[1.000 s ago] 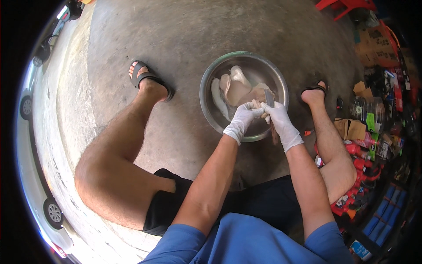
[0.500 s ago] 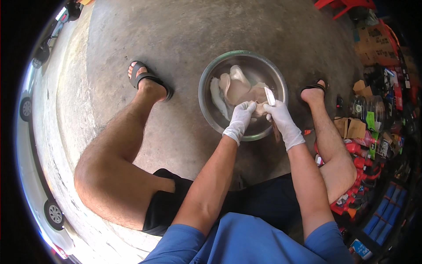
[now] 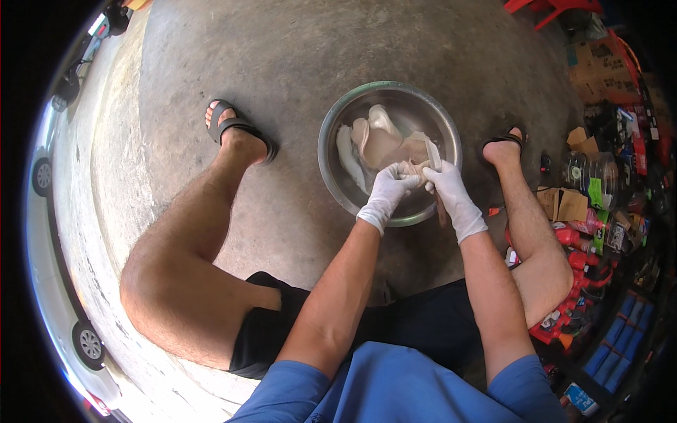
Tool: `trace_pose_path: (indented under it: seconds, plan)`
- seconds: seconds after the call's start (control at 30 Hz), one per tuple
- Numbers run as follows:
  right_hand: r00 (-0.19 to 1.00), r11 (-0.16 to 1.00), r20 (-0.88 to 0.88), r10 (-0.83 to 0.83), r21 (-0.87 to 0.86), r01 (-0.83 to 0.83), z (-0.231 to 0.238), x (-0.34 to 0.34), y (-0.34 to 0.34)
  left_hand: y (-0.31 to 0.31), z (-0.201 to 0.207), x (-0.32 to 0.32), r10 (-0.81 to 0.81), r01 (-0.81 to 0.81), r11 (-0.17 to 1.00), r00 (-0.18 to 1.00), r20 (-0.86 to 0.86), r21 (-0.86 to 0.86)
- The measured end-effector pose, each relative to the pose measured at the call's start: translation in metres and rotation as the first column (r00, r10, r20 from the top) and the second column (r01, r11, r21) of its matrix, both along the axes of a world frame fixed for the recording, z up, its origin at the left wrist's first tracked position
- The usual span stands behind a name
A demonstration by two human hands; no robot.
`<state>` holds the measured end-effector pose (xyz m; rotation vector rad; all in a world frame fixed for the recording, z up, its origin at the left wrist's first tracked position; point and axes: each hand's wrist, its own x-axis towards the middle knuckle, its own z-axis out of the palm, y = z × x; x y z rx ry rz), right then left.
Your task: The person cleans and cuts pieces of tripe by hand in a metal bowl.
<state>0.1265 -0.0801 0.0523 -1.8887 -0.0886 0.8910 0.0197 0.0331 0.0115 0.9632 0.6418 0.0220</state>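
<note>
A round metal basin (image 3: 326, 170) rests on the floor between my feet, with several pale, soft, fleshy pieces (image 3: 381, 141) in it; they look like squid or cuttlefish. My left hand (image 3: 385, 192), in a white glove, pinches a crumpled beige fleshy piece (image 3: 412, 169) above the basin's near side. Close beside it, my gloved right hand (image 3: 452, 189) has its fingers closed around a narrow white, blade-like thing (image 3: 432, 152) that points up and away. Its lower end is hidden by my fingers. A thin brownish strand (image 3: 442, 211) hangs below, next to my right hand.
My sandalled feet (image 3: 240, 130) stand either side of the basin on concrete floor. At right are cardboard boxes (image 3: 564, 204), red bottles (image 3: 575, 240) and a clear plastic container (image 3: 599, 173). A red stool (image 3: 553, 10) is far right; a pale car (image 3: 53, 261) is at left.
The white blade-like thing in my right hand has turned and now looks narrower. My left fingers have shifted slightly on the fleshy piece. The basin stays put.
</note>
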Motion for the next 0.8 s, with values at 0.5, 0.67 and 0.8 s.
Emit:
trace_pose_path:
  seconds: [0.5, 0.67, 0.8]
  plan:
    - [0.900, 0.687, 0.197, 0.390, -0.713, -0.141, -0.034, -0.013, 0.049, -0.009, -0.028, -0.001, 0.063, 0.236, 0.728, 0.912, -0.406, 0.643]
    - [0.891, 0.832, 0.271, 0.363, -0.525, -0.179, -0.029, 0.003, 0.049, -0.005, -0.042, -0.004, 0.072, 0.106, 0.908, 0.913, -0.401, 0.405]
    - [0.989, 0.986, 0.056, 0.139, -0.096, -0.133, -0.003, 0.010, 0.031, -0.011, -0.031, 0.001, 0.111, -0.105, 0.994, 0.963, -0.246, 0.038]
